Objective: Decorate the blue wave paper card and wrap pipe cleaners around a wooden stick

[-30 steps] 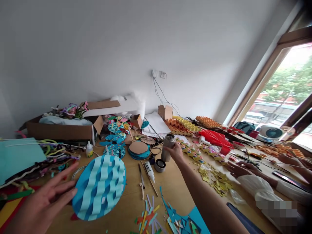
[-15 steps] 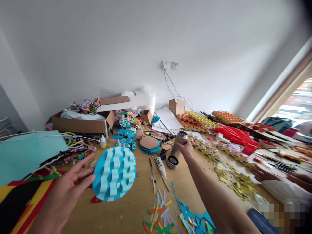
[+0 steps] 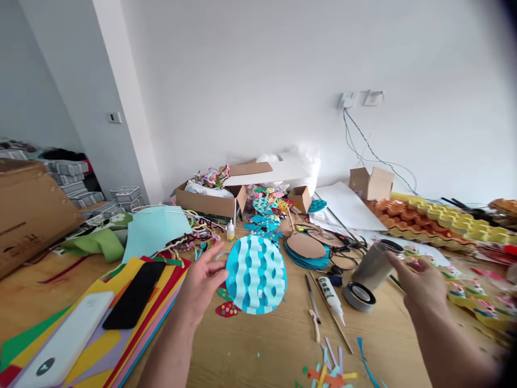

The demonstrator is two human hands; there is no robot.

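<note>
My left hand [image 3: 205,280] pinches the left edge of a round blue card disc [image 3: 258,276], with wavy light-blue paper strips across its face. It is held above the wooden table. On the right, my right hand [image 3: 424,283] is beside a grey metal flask [image 3: 374,267] that stands uncapped. One outstretched finger reaches the flask's rim; the other fingers are partly hidden, and a gap shows between palm and flask. The flask's lid [image 3: 359,296] lies just in front. A white glue bottle [image 3: 331,299], a thin stick [image 3: 337,320] and a pen-like tool [image 3: 312,298] lie left of it.
Coloured sheets [image 3: 133,345] bear a black phone [image 3: 135,295] and a white device [image 3: 68,339]. Cardboard discs [image 3: 306,245] are stacked behind. Paper scraps [image 3: 329,372] lie in front, egg trays [image 3: 428,221] at the back right, an open box [image 3: 210,202] at the back.
The view has swung left, bringing the phone and coloured sheets into sight. My right hand has drawn back from around the flask to its rim. The disc stays in my left hand.
</note>
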